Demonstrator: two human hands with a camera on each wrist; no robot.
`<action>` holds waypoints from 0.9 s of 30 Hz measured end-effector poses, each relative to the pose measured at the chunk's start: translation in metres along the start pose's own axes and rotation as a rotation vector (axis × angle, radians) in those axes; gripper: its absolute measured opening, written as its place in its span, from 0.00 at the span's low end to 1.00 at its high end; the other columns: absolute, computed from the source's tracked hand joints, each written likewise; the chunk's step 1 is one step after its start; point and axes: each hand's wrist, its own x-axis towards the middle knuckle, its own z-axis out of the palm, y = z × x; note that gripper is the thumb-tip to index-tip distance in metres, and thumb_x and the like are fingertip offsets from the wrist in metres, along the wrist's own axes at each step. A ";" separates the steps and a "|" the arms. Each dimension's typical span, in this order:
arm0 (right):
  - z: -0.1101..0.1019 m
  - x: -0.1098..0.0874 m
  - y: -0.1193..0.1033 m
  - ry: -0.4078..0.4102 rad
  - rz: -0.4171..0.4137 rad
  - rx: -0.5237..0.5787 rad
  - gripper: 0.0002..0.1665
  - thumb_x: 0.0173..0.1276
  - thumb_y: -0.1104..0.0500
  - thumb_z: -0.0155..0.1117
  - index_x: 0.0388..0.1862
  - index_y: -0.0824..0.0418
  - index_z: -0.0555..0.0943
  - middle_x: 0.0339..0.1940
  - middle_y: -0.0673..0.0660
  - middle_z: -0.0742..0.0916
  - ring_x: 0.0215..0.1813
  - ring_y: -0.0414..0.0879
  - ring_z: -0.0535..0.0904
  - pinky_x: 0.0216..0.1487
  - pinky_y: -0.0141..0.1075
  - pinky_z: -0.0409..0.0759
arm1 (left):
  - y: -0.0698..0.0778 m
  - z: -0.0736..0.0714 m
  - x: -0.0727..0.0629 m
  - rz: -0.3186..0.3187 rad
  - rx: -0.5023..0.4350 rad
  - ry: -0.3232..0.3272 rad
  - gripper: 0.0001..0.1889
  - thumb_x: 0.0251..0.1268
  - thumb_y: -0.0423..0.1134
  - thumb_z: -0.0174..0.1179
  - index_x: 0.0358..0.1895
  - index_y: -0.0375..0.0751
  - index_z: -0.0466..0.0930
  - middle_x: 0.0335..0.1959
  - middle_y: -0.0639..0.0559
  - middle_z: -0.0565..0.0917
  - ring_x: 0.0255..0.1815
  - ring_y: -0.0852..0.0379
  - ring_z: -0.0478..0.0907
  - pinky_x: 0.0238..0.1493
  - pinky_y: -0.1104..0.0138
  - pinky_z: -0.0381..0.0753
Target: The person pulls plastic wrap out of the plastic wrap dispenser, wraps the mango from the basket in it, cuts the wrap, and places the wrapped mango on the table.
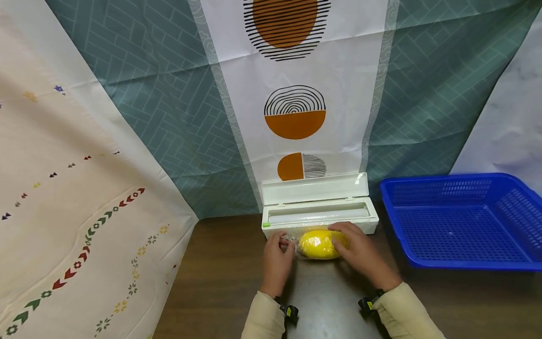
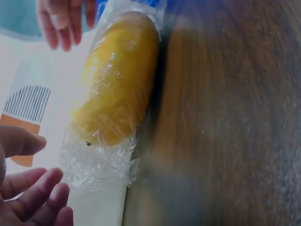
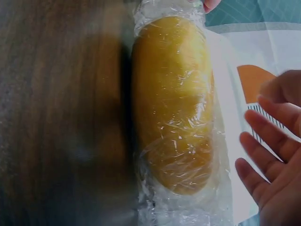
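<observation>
A yellow oblong fruit (image 1: pixel 318 244), wrapped in clear cling film (image 2: pixel 99 165), lies on the table in front of the white film dispenser (image 1: pixel 319 226). The film is crinkled and bunched past both ends of the fruit. My left hand (image 1: pixel 277 259) is beside the film's left end, fingers loosely bent and apart from it in the left wrist view. On the other side, my right hand (image 1: pixel 366 252) hovers by the fruit's right end. The right wrist view shows its relaxed fingers (image 3: pixel 268 136) spread, with nothing between them.
The dispenser's lid (image 1: pixel 315 189) stands raised, a film roll (image 1: pixel 319 216) inside and a green tab (image 1: pixel 266 224) at its left. A blue plastic basket (image 1: pixel 470 264) stands to the right. Patterned cloths (image 1: pixel 148 94) hang behind and at the left.
</observation>
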 end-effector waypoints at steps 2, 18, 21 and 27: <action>0.004 -0.001 0.002 -0.027 -0.004 -0.019 0.21 0.62 0.67 0.71 0.56 0.61 0.83 0.57 0.57 0.85 0.62 0.55 0.78 0.64 0.43 0.75 | -0.002 -0.001 0.001 -0.027 -0.026 -0.009 0.19 0.65 0.40 0.68 0.56 0.38 0.81 0.37 0.50 0.83 0.35 0.61 0.79 0.38 0.69 0.81; 0.014 -0.004 0.006 -0.100 -0.064 -0.126 0.30 0.54 0.64 0.79 0.58 0.64 0.81 0.62 0.63 0.83 0.63 0.61 0.78 0.63 0.58 0.75 | -0.006 0.004 0.002 -0.122 -0.075 -0.017 0.11 0.67 0.33 0.59 0.51 0.41 0.83 0.34 0.53 0.84 0.36 0.60 0.78 0.39 0.66 0.78; 0.017 -0.005 0.008 -0.103 -0.076 -0.156 0.32 0.53 0.63 0.80 0.58 0.63 0.81 0.61 0.63 0.83 0.63 0.61 0.78 0.62 0.58 0.75 | -0.009 0.003 0.004 -0.140 -0.112 -0.027 0.11 0.68 0.31 0.57 0.51 0.39 0.82 0.33 0.51 0.83 0.35 0.60 0.76 0.37 0.67 0.76; 0.019 -0.006 0.012 -0.106 -0.085 -0.183 0.33 0.52 0.61 0.81 0.58 0.62 0.81 0.60 0.60 0.83 0.62 0.59 0.79 0.62 0.57 0.76 | -0.017 -0.002 0.009 -0.144 -0.140 -0.039 0.10 0.69 0.29 0.56 0.49 0.37 0.83 0.32 0.48 0.82 0.32 0.60 0.75 0.35 0.68 0.75</action>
